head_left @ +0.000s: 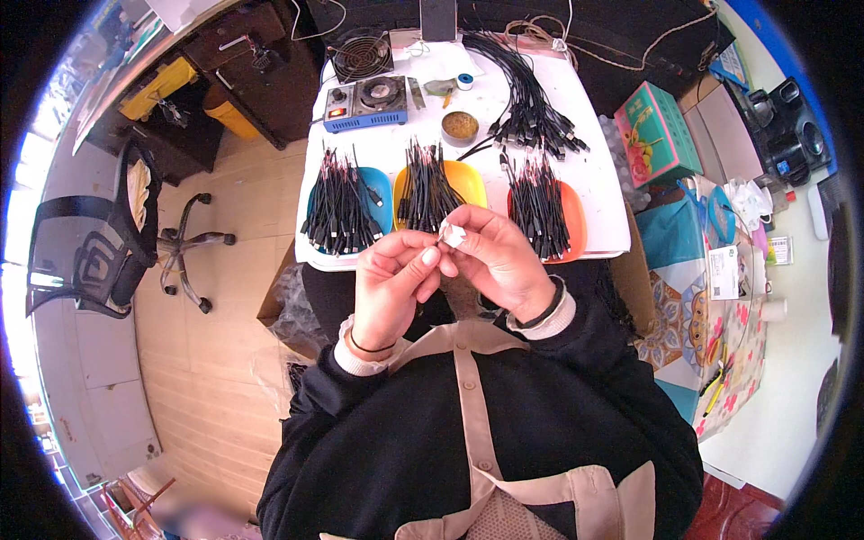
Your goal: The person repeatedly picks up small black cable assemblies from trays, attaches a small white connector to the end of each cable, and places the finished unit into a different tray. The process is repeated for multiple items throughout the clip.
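Observation:
My left hand [400,274] and my right hand [493,256] meet in front of the table's near edge, fingertips pinched together. A small white piece [453,236] shows at my right thumb and forefinger; whether it is held or wrapped on a finger, I cannot tell. What the left fingertips pinch is too small to make out. Just beyond stand three trays: a blue tray [385,200], a yellow tray [468,183] and an orange tray [574,220]. Each carries a bundle of short black cables [337,214] with stripped, reddish wire ends pointing away from me.
On the white table [598,198] are a blue-fronted heating unit [367,112], a fan [360,56], a round tin [460,129] with brownish contents, and a heap of long black cables [535,117]. A green box [657,135] stands right, an office chair [99,238] left.

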Motion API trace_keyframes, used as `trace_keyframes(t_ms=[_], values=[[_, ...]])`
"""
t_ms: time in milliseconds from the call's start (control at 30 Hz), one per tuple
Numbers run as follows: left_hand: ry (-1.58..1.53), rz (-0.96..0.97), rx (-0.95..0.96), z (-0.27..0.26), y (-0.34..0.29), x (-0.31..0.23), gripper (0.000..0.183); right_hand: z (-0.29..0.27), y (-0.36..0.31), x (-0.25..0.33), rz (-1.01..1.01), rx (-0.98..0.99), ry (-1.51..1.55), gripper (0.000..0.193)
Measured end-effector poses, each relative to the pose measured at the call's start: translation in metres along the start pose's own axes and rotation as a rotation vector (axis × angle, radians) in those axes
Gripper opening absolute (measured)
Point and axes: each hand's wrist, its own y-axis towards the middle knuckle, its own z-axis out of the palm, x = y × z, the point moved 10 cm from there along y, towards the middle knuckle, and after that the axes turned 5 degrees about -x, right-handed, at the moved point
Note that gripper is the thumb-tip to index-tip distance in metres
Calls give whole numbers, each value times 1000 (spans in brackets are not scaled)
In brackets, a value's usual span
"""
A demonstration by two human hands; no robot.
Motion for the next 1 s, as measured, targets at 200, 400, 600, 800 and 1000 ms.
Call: trace_keyframes(t_ms=[200, 400, 600, 800, 1000], values=[[290, 126, -48, -13, -3, 2, 11, -20, 6, -27, 122, -64, 91, 13], [69, 40, -96, -40, 9, 8, 15, -81, 69, 40, -282, -371, -1174, 20], [35, 62, -214, -61, 15, 7, 13, -114, 113, 40, -240, -456, -1586, 18], [-44, 14, -241, -68, 14, 14, 12, -113, 103, 42, -295, -524, -1259, 12], [-84, 22, -240, -54, 19, 11, 13, -77, 74, 73, -520, -565, -1235, 8]])
